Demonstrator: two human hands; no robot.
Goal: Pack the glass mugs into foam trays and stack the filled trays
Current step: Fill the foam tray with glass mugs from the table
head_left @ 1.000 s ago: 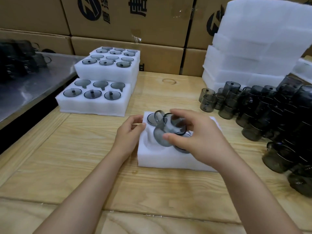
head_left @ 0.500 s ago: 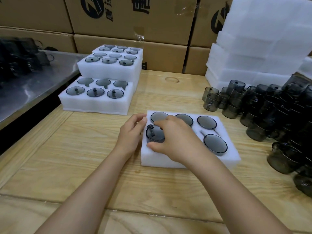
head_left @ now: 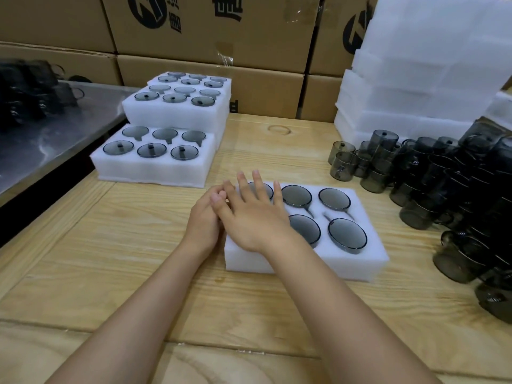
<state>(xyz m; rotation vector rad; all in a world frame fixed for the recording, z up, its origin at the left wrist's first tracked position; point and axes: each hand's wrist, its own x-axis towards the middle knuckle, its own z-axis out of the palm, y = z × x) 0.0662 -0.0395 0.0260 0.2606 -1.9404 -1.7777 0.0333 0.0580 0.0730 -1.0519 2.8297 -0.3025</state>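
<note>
Five smoky glass mugs (head_left: 347, 236) show in the foam tray (head_left: 304, 263) mid-table (head_left: 110, 245). The right hand (head_left: 256, 216) lies flat over its near-left pocket, fingers spread. The left hand (head_left: 204, 220) curls loosely at the tray's left edge, seemingly holding nothing. Cardboard boxes (head_left: 263, 31) bear a dark logo and cropped, unreadable characters. Bare wood fronts the tray.

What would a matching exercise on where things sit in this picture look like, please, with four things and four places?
Things:
1. near foam tray
2. filled trays
3. loose glass mugs
4. empty foam pile

Places:
A. back right, behind the mugs
B. back left, stacked in steps
C. front centre, under the right hand
D. right side of the wooden table, heaped

Pairs: 1-C, 2-B, 3-D, 4-A.
</note>
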